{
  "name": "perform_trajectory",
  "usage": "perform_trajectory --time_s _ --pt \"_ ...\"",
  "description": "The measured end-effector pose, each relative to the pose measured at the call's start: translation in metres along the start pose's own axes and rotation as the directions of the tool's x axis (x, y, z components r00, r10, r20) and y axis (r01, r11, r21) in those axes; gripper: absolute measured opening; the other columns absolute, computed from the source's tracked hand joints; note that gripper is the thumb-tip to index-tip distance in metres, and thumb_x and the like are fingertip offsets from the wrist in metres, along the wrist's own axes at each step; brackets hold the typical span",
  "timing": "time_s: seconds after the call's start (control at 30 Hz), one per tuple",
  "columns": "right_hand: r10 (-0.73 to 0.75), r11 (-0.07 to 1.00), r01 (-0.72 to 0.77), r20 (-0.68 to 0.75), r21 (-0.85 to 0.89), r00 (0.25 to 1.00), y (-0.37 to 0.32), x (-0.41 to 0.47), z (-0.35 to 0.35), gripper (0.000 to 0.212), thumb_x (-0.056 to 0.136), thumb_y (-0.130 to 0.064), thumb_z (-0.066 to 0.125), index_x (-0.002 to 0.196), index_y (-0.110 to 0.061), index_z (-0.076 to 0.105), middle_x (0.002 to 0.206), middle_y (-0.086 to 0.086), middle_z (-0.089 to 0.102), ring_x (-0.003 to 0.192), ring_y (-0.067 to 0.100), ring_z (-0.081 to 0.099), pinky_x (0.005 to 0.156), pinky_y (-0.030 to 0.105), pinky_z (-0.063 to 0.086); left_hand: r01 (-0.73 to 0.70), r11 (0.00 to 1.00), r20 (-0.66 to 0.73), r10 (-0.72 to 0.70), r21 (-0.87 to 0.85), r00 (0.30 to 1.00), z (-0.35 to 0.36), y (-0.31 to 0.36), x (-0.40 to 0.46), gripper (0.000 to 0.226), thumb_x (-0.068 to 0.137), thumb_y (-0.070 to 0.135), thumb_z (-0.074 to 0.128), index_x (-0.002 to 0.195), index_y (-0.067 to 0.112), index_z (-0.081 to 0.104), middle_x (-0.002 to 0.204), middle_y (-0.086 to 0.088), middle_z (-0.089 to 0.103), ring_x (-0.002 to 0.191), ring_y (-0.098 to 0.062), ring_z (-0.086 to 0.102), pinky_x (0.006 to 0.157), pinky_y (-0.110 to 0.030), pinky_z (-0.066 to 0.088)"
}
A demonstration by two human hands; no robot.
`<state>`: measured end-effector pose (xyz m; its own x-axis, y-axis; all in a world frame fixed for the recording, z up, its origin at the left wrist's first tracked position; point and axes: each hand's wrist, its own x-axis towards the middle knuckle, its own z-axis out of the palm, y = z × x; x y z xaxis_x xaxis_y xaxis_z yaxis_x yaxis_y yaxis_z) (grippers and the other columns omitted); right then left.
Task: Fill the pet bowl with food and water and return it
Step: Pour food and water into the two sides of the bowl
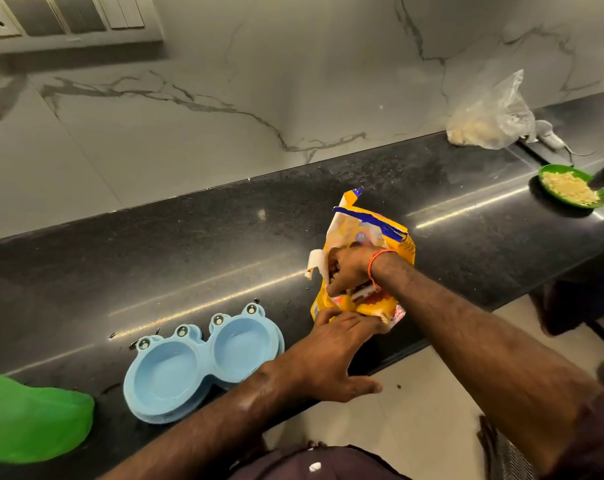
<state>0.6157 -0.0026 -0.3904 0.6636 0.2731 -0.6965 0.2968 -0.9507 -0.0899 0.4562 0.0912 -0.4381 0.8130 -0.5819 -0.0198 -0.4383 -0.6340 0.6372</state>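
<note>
on the black counter (224,244), by its front edge | blue double pet bowl (203,362) is sitting with both cups bare | just right of the bowl, yellow food bag (373,237) is standing open | right hand (349,271) is curling its fingers into the bag's mouth | left hand (331,355) is steadying the bag's base, fingers extended

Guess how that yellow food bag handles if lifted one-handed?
Probably floppy: the yellow bag has a crumpled, torn top. It may sag or tip, since the left hand steadies its base while the right hand grips the opening. Weight can't be judged.
</note>
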Motion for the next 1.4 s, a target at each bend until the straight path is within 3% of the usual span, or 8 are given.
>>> perform_trajectory --time_s 0.1,0.23,0.5,0.77,0.97,1.13,1.23,1.4 --pt "-0.015 0.999 0.013 -0.028 -0.048 0.999 0.000 0.000 0.014 0.064 0.080 -0.053 0.073 0.136 -0.028 0.054 0.126 0.005 0.065 0.109 0.027 0.062 0.096 0.038 0.052 -0.041 0.999 -0.003 0.041 0.015 0.999 0.003 0.005 -0.001 0.077 0.087 0.051 0.073 0.152 0.028 0.038 0.156 0.008 0.045 0.147 -0.010 0.034 0.124 -0.035 0.012" --pt "-0.047 0.994 0.023 -0.221 -0.108 0.974 0.004 0.002 0.037 0.053 0.091 -0.046 0.065 0.139 -0.024 0.055 0.133 0.010 0.059 0.118 0.031 0.058 0.098 0.039 0.047 -0.044 0.999 -0.001 0.044 0.005 0.999 0.000 0.007 0.000 0.071 0.091 0.049 0.071 0.152 0.026 0.042 0.156 0.007 0.046 0.147 -0.010 0.034 0.120 -0.029 0.012" --pt "0.021 0.992 0.011 -0.249 0.126 0.968 0.010 0.004 0.029 0.034 0.078 -0.039 0.079 0.108 -0.026 0.070 0.102 0.001 0.070 0.092 0.021 0.063 0.078 0.029 0.051 0.066 0.995 -0.186 -0.078 -0.070 0.980 -0.017 -0.012 -0.010 0.055 0.092 0.052 0.065 0.142 0.035 0.052 0.147 0.015 0.055 0.139 -0.006 0.043 0.119 -0.040 0.029" --pt "0.011 0.936 0.087 -0.275 0.341 0.961 0.014 -0.008 0.014 0.017 0.085 -0.031 0.074 0.076 -0.022 0.062 0.074 -0.001 0.063 0.071 0.016 0.061 0.055 0.022 0.042 0.169 0.874 -0.455 -0.392 -0.456 0.800 -0.032 -0.033 -0.013 0.041 0.084 0.045 0.077 0.122 0.033 0.069 0.121 0.016 0.070 0.115 -0.003 0.063 0.099 -0.036 0.053" --pt "-0.063 0.806 0.244 -0.332 0.539 0.941 0.001 -0.036 -0.003 0.017 0.083 -0.012 0.067 0.069 -0.019 0.061 0.063 0.001 0.058 0.058 0.013 0.055 0.052 0.026 0.046 0.202 0.723 -0.438 -0.590 -0.661 0.678 -0.044 -0.047 -0.029 0.043 0.081 0.044 0.082 0.119 0.026 0.072 0.114 0.016 0.073 0.106 -0.004 0.068 0.092 -0.043 0.060" --pt "-0.214 0.642 0.325 -0.244 0.695 0.946 -0.044 -0.052 -0.001 0.022 0.079 0.005 0.063 0.074 -0.015 0.056 0.053 0.001 0.055 0.038 0.014 0.043 0.037 0.019 0.034 0.263 0.629 -0.371 -0.690 -0.731 0.621 -0.053 -0.056 -0.058 0.038 0.092 0.023 0.077 0.128 0.022 0.065 0.125 0.007 0.070 0.110 -0.008 0.068 0.097 -0.038 0.058" --pt "-0.318 0.653 0.343 -0.167 0.675 0.933 -0.085 -0.044 0.021 0.022 0.078 0.002 0.065 0.073 -0.019 0.058 0.055 0.000 0.057 0.038 0.009 0.043 0.039 0.019 0.035 0.339 0.514 -0.264 -0.780 -0.788 0.568 -0.053 -0.065 -0.082 0.040 0.095 0.014 0.070 0.133 0.024 0.060 0.130 0.001 0.067 0.111 -0.013 0.068 0.093 -0.041 0.061" --pt "-0.376 0.767 0.330 -0.032 0.550 0.926 -0.138 -0.028 0.074 0.019 0.079 -0.009 0.067 0.070 -0.023 0.056 0.060 -0.003 0.057 0.052 0.009 0.047 0.047 0.020 0.043 0.476 0.400 -0.148 -0.864 -0.783 0.482 -0.048 -0.072 -0.128 0.042 0.091 0.015 0.074 0.129 0.025 0.060 0.124 0.002 0.067 0.107 -0.017 0.071 0.078 -0.031 0.064"
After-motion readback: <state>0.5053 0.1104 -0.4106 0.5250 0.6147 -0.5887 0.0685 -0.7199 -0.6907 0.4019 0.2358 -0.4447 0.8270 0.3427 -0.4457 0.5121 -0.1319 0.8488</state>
